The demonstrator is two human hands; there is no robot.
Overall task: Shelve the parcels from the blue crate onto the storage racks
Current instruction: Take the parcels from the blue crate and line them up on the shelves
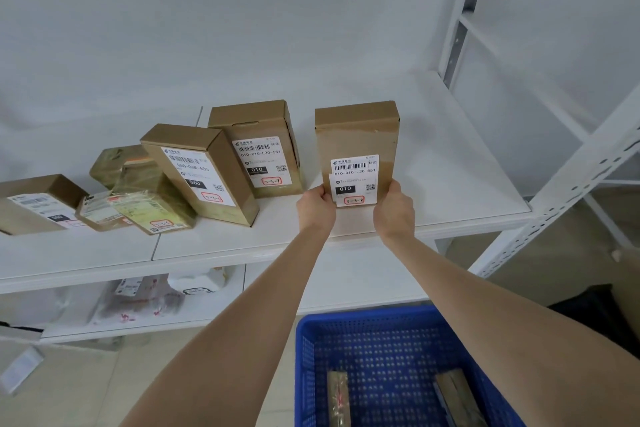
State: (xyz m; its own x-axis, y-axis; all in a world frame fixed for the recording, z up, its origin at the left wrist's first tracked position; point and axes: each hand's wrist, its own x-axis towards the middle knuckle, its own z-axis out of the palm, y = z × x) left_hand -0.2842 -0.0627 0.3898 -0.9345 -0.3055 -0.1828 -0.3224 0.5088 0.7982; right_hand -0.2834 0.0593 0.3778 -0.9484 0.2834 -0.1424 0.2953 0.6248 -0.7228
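Parcel (356,135) first, Bo: where is it?

Bo: At the upper shelf (457,163), near the front edge and to the right of the row. It stands apart from the nearest box (256,135), with bare shelf between the 2. The hands hide its base, so I cannot tell whether it rests on the shelf or hangs just above it.

Ana: And the grips?

Bo: Both are closed on it. The left grip (316,208) pinches the lower left corner, thumb on the labelled face. The right grip (394,210) clasps the lower right edge in the same way. The parcel rises straight up from between them.

Ana: Long axis?

Bo: Upright, with the label facing the person. The short end is the foot, so I judge it tippy once let go.

Ana: Which hand is nearer?

Bo: Neither. They hold at about the same height, 1 on each side, and the parcel lies dead ahead of both. The next move, as I read it, is to seat it flat, nudge it back from the edge and release both sides together. Letting go with 1 side first could twist or topple it.

Ana: How far along is the job?

Bo: Not finished, I think. The crate (381,317) sits below the arms, and 2 items (337,395) lie on its floor.
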